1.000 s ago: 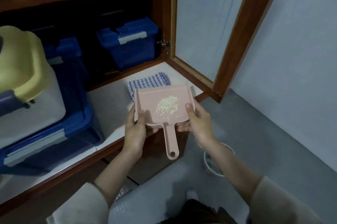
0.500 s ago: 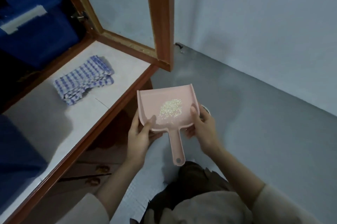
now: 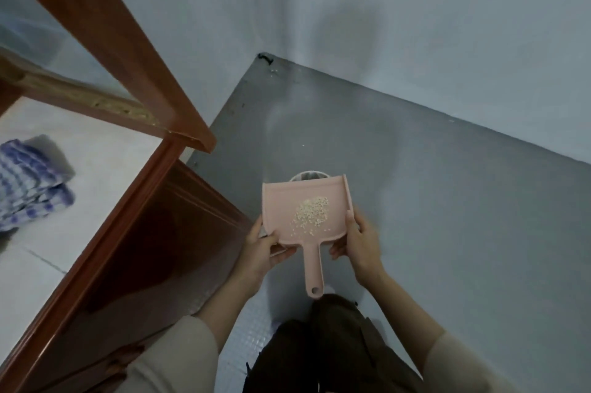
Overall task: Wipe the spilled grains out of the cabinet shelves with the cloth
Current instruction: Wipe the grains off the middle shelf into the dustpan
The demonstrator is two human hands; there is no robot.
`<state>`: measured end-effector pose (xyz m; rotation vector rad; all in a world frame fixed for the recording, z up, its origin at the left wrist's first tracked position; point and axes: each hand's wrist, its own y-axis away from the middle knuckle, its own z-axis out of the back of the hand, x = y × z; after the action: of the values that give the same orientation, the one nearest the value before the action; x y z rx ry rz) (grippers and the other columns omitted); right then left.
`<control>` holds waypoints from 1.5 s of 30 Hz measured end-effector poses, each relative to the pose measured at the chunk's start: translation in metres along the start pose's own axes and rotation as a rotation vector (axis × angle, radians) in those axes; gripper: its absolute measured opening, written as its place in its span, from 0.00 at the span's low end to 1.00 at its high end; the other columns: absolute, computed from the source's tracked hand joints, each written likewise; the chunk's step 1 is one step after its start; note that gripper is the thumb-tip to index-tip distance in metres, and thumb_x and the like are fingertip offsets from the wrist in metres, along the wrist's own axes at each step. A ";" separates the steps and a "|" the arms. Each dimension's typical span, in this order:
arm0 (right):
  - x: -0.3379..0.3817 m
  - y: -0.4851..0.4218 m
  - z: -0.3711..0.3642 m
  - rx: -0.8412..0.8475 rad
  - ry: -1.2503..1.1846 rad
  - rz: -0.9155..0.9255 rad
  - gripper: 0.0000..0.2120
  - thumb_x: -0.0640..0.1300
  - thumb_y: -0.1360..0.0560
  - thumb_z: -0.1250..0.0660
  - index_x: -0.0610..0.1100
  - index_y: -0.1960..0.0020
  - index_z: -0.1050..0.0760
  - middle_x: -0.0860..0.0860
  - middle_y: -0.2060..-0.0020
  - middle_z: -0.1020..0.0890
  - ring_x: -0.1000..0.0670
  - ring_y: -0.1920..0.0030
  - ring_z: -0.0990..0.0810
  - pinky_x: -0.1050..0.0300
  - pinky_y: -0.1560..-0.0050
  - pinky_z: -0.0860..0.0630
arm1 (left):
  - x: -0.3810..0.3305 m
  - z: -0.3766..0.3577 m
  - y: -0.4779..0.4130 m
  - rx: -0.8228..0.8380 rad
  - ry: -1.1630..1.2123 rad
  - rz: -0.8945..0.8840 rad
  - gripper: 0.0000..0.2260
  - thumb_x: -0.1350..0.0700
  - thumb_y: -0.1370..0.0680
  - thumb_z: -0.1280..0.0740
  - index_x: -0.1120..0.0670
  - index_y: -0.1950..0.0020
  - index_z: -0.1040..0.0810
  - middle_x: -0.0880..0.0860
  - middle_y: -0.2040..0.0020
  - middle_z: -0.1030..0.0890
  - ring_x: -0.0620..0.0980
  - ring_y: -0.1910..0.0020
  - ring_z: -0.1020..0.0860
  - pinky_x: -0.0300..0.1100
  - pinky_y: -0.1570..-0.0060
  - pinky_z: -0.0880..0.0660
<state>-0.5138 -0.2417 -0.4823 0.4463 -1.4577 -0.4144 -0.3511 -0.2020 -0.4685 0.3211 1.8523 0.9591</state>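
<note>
A pink dustpan (image 3: 303, 210) is held level between both hands. The left hand (image 3: 260, 247) is curled round its rear left corner, thumb on top and fingers underneath, and the right hand (image 3: 361, 240) is clamped on the right wall in the same way. A small heap of grains (image 3: 311, 215) is carried in the middle of the pan, between the two thumbs. Just beyond the fingertips, under the pan's front lip, the rim of a white container (image 3: 308, 175) is seen on the floor (image 3: 447, 232); most of it is hidden by the pan. The cloth (image 3: 28, 178), blue-checked and blurred, is left crumpled on the pale shelf (image 3: 96, 168), well apart to the left of the left hand and touched by neither hand. The grains are judged to be light, loose and quick to roll on smooth stiff plastic, so the pan is best kept flat until its lip is over the container, then tipped slowly. The cloth is judged soft, limp and light. It is best gathered at its bunched middle, so that a firm pad is formed for wiping, and no care against breakage is called for.
</note>
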 end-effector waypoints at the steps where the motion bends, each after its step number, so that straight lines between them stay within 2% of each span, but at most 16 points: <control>1: -0.005 -0.008 0.001 -0.003 0.011 -0.014 0.18 0.45 0.18 0.47 0.41 0.31 0.31 0.42 0.72 0.24 0.52 0.80 0.26 0.59 0.79 0.26 | 0.004 -0.002 -0.010 0.003 0.004 0.024 0.21 0.69 0.21 0.44 0.52 0.31 0.32 0.54 0.45 0.21 0.53 0.55 0.20 0.42 0.61 0.19; 4: -0.021 -0.036 0.004 0.002 0.033 -0.042 0.18 0.44 0.18 0.48 0.38 0.32 0.31 0.42 0.71 0.24 0.52 0.80 0.26 0.60 0.79 0.26 | 0.014 -0.006 -0.041 -0.005 0.018 0.069 0.23 0.70 0.21 0.45 0.53 0.29 0.34 0.53 0.49 0.21 0.54 0.56 0.20 0.44 0.60 0.19; 6: -0.037 -0.060 0.005 -0.001 0.048 -0.068 0.17 0.44 0.18 0.48 0.38 0.34 0.30 0.41 0.70 0.24 0.51 0.79 0.26 0.60 0.79 0.26 | 0.026 -0.010 -0.068 -0.015 0.021 0.095 0.23 0.71 0.21 0.45 0.54 0.28 0.35 0.55 0.46 0.22 0.54 0.56 0.20 0.46 0.59 0.19; 9: -0.061 -0.089 0.006 -0.034 0.050 -0.092 0.16 0.45 0.18 0.47 0.40 0.36 0.28 0.39 0.68 0.23 0.49 0.77 0.26 0.59 0.79 0.26 | 0.042 -0.012 -0.106 -0.022 0.013 0.128 0.24 0.69 0.21 0.45 0.54 0.26 0.37 0.57 0.41 0.25 0.55 0.54 0.21 0.49 0.56 0.21; 15: -0.115 -0.149 0.003 -0.106 0.068 -0.118 0.13 0.44 0.18 0.47 0.46 0.38 0.27 0.40 0.72 0.24 0.48 0.78 0.28 0.59 0.80 0.28 | 0.082 -0.011 -0.181 -0.006 -0.003 0.168 0.23 0.70 0.21 0.45 0.54 0.28 0.35 0.56 0.44 0.24 0.55 0.54 0.21 0.50 0.53 0.23; 19: -0.148 -0.189 -0.002 -0.138 0.123 -0.175 0.13 0.41 0.19 0.47 0.39 0.49 0.25 0.41 0.73 0.26 0.50 0.81 0.29 0.60 0.82 0.30 | 0.106 -0.008 -0.225 -0.010 -0.023 0.199 0.21 0.69 0.20 0.46 0.56 0.28 0.35 0.60 0.40 0.26 0.54 0.56 0.22 0.49 0.54 0.22; 21: -0.163 -0.208 -0.005 -0.145 0.157 -0.242 0.14 0.39 0.20 0.48 0.33 0.50 0.25 0.40 0.73 0.26 0.48 0.81 0.29 0.60 0.83 0.31 | 0.114 -0.005 -0.243 -0.018 -0.029 0.216 0.19 0.67 0.19 0.47 0.57 0.29 0.34 0.59 0.42 0.25 0.54 0.54 0.22 0.49 0.53 0.24; 23: -0.177 -0.228 -0.009 -0.130 0.176 -0.312 0.15 0.39 0.20 0.48 0.32 0.49 0.25 0.40 0.73 0.25 0.47 0.81 0.29 0.61 0.83 0.31 | 0.121 -0.002 -0.262 -0.024 -0.037 0.237 0.16 0.65 0.18 0.47 0.58 0.30 0.33 0.57 0.47 0.23 0.52 0.54 0.22 0.48 0.51 0.25; 25: -0.186 -0.244 -0.013 -0.104 0.192 -0.371 0.15 0.41 0.19 0.48 0.35 0.48 0.25 0.40 0.72 0.25 0.46 0.79 0.28 0.62 0.83 0.31 | 0.126 0.002 -0.277 -0.035 -0.047 0.254 0.15 0.63 0.18 0.46 0.60 0.31 0.32 0.57 0.49 0.23 0.51 0.54 0.23 0.47 0.50 0.26; 30: -0.195 -0.273 -0.020 -0.120 0.232 -0.466 0.16 0.48 0.19 0.45 0.37 0.54 0.26 0.39 0.67 0.23 0.46 0.76 0.26 0.61 0.83 0.31 | 0.131 0.006 -0.301 -0.090 -0.066 0.269 0.15 0.61 0.18 0.44 0.63 0.32 0.32 0.59 0.44 0.25 0.52 0.52 0.23 0.46 0.50 0.26; 32: -0.198 -0.285 -0.021 -0.123 0.244 -0.498 0.17 0.49 0.19 0.44 0.36 0.52 0.25 0.40 0.67 0.23 0.46 0.75 0.26 0.60 0.81 0.31 | 0.130 0.006 -0.309 -0.095 -0.074 0.274 0.15 0.61 0.18 0.44 0.64 0.33 0.32 0.59 0.44 0.25 0.52 0.52 0.23 0.45 0.51 0.25; 35: -0.206 -0.300 -0.023 -0.149 0.217 -0.558 0.19 0.49 0.20 0.41 0.33 0.44 0.25 0.38 0.58 0.21 0.45 0.72 0.24 0.61 0.81 0.31 | 0.129 0.003 -0.317 -0.115 -0.084 0.289 0.14 0.61 0.18 0.43 0.65 0.34 0.31 0.60 0.43 0.26 0.53 0.49 0.24 0.45 0.50 0.26; 37: -0.210 -0.306 -0.024 -0.169 0.192 -0.584 0.18 0.47 0.21 0.40 0.33 0.41 0.27 0.38 0.51 0.21 0.43 0.66 0.22 0.61 0.82 0.30 | 0.128 0.001 -0.320 -0.136 -0.089 0.298 0.14 0.62 0.18 0.43 0.65 0.35 0.31 0.61 0.42 0.26 0.54 0.48 0.25 0.44 0.53 0.24; 39: -0.211 -0.307 -0.024 -0.173 0.194 -0.595 0.17 0.45 0.21 0.40 0.33 0.40 0.27 0.37 0.48 0.21 0.41 0.61 0.22 0.61 0.83 0.30 | 0.128 -0.002 -0.322 -0.149 -0.095 0.314 0.12 0.62 0.19 0.43 0.65 0.37 0.30 0.61 0.42 0.27 0.53 0.51 0.24 0.42 0.61 0.21; 42: -0.208 -0.308 -0.023 -0.189 0.173 -0.591 0.17 0.41 0.22 0.41 0.31 0.40 0.28 0.37 0.50 0.22 0.43 0.64 0.23 0.61 0.82 0.30 | 0.127 -0.005 -0.323 -0.141 -0.107 0.329 0.13 0.63 0.20 0.43 0.66 0.37 0.29 0.61 0.42 0.26 0.51 0.54 0.24 0.37 0.69 0.21; 45: -0.203 -0.307 -0.022 -0.201 0.192 -0.590 0.16 0.40 0.22 0.42 0.31 0.39 0.28 0.36 0.47 0.22 0.41 0.60 0.23 0.60 0.82 0.29 | 0.125 -0.007 -0.325 -0.159 -0.116 0.325 0.14 0.63 0.20 0.42 0.67 0.37 0.29 0.61 0.43 0.26 0.51 0.55 0.24 0.36 0.72 0.22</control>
<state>-0.5060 -0.3951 -0.8174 0.7329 -1.0667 -0.9512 -0.3560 -0.3431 -0.7869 0.5799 1.6354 1.2736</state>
